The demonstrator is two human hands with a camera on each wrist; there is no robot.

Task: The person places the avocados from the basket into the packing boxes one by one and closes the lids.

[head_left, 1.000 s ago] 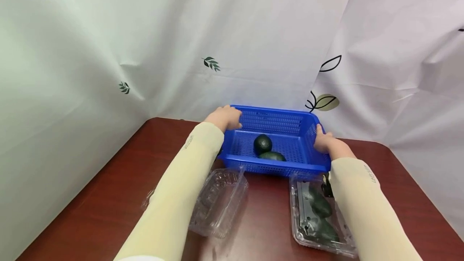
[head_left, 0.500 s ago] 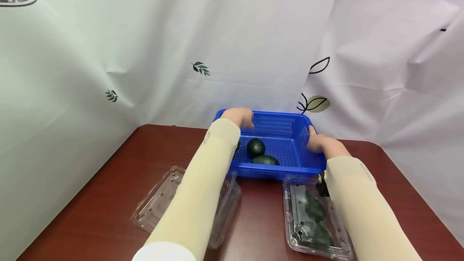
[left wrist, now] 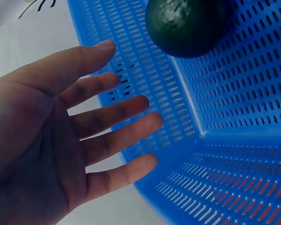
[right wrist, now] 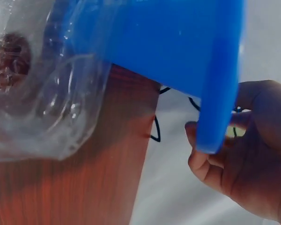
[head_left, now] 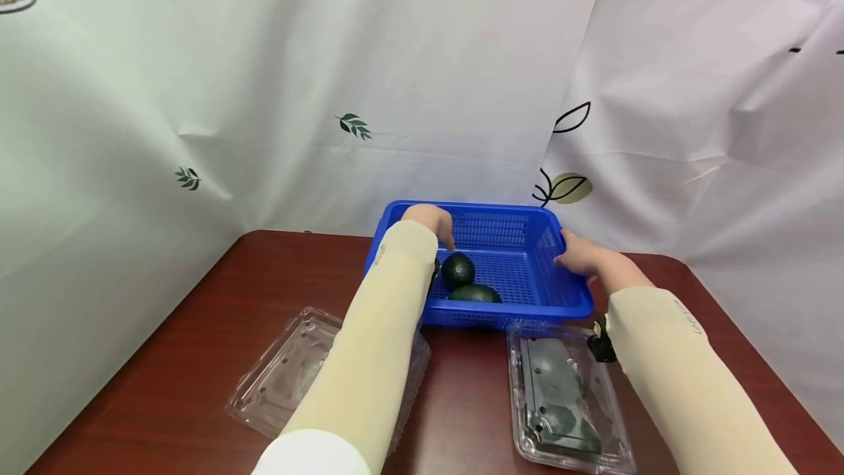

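Avocados (head_left: 458, 270) lie in blue basket (head_left: 514, 308); I see left hand (left wrist: 61, 136) spread, empty, near one, and right hand (right wrist: 257, 150) gripping this basket.

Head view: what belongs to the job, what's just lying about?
In the job:
blue basket, held by the right hand
dark green fruit inside, near the left hand

Probably just lying about, held by neither hand:
left clear box, partly hidden
right clear box, dark shapes inside
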